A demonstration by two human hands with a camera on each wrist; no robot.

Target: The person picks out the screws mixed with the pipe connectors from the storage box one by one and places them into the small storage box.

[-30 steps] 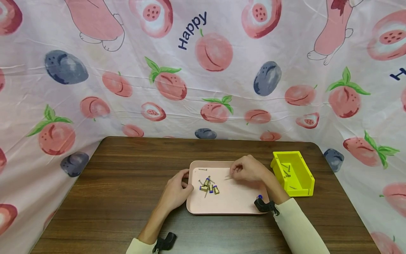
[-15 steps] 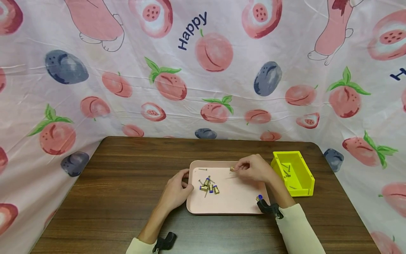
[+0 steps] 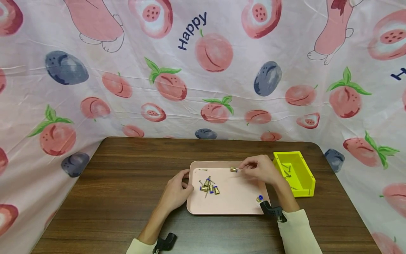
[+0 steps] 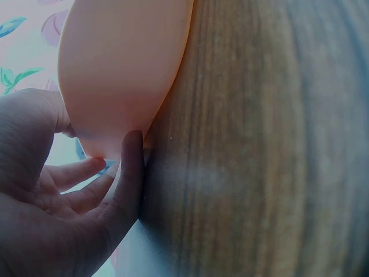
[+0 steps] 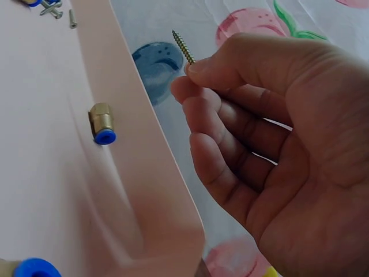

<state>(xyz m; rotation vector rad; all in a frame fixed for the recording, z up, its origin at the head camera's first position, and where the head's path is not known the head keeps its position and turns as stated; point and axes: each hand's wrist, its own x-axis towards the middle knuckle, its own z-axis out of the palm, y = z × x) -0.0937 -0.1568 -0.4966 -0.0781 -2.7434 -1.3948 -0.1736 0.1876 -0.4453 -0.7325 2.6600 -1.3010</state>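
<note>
My right hand [image 3: 260,170] pinches a screw [image 5: 184,47] between thumb and forefinger, its threaded tip pointing out past the fingertips. It is over the far right part of the pink tray [image 3: 234,204]. Just left of those fingers a brass fitting with a blue collar [image 3: 234,169] lies by the tray's far wall; another fitting [image 3: 259,198] lies at the near right. My left hand [image 3: 176,188] grips the tray's left side, fingers and thumb spread along its edge [image 4: 124,86]. A small heap of screws and brass fittings [image 3: 209,186] lies in the tray's left half, with one screw [image 3: 203,169] behind it.
A yellow bin [image 3: 306,176] with several screws inside stands right of the tray, close behind the right forearm. Both rest on a dark wooden table [image 3: 142,158]. A fruit-printed cloth [image 3: 222,81] hangs behind and at the sides.
The right hand has moved to the right with the screw, away from the tray's middle. The fitting by the far wall, covered by the hand earlier, now shows. The left hand has stayed put.
</note>
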